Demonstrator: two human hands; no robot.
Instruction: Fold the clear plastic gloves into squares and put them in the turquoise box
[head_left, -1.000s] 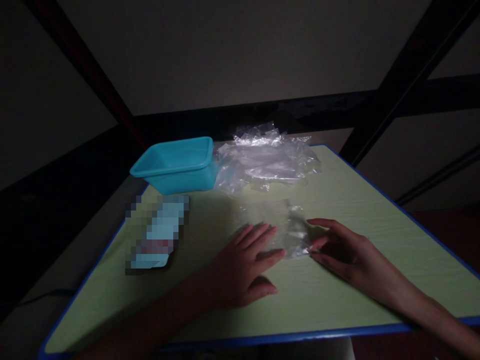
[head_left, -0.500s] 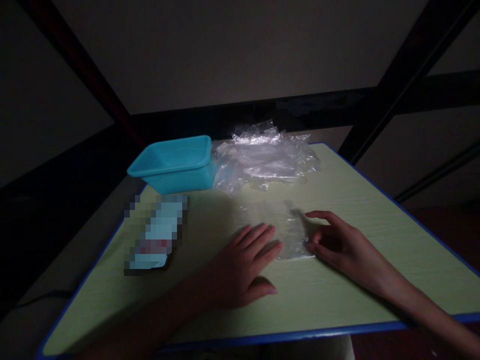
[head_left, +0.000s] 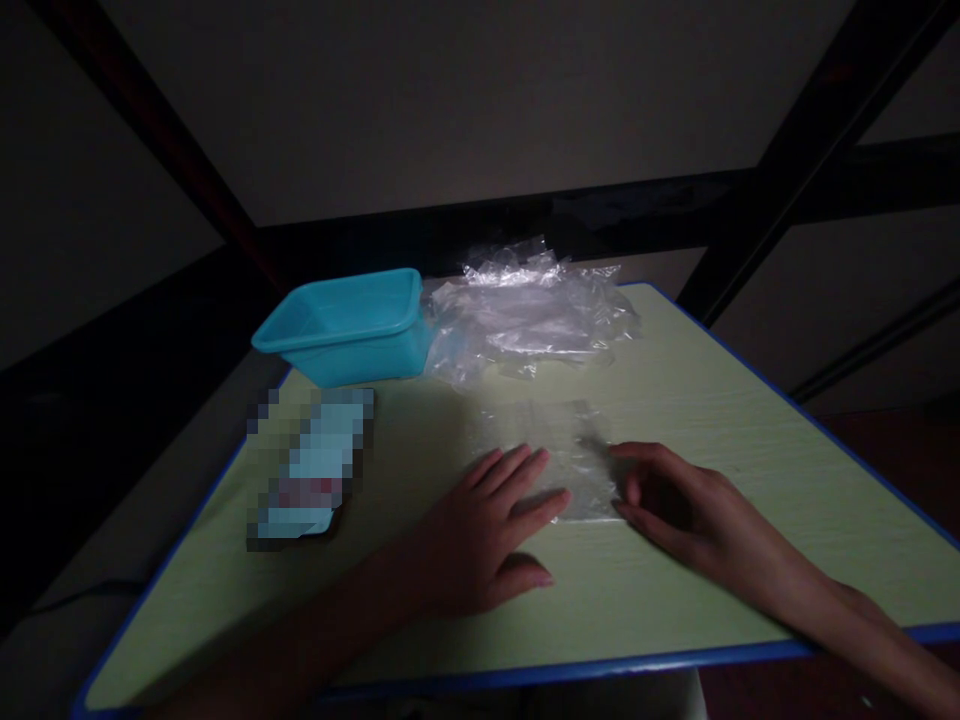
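A clear plastic bag [head_left: 581,480] lies flat on the table, its edges hard to make out against the pale top. My left hand [head_left: 495,530] rests palm down with fingers spread, the fingertips over the bag's left part. At the bag's right edge is my right hand [head_left: 675,495], its fingers bent and the thumb and index fingertip apart. I see nothing held between them; whether the fingertips touch the plastic is unclear.
Behind the bag lies a heap of crumpled clear plastic bags [head_left: 532,310]. A turquoise plastic basin [head_left: 352,350] stands at the back left, with a blurred-out phone-shaped object [head_left: 326,460] in front of it. The table [head_left: 750,400] has a blue edge.
My right hand has moved slightly down, its index fingertip lower and nearer the thumb. The left hand stays nearly where it was on the bag.
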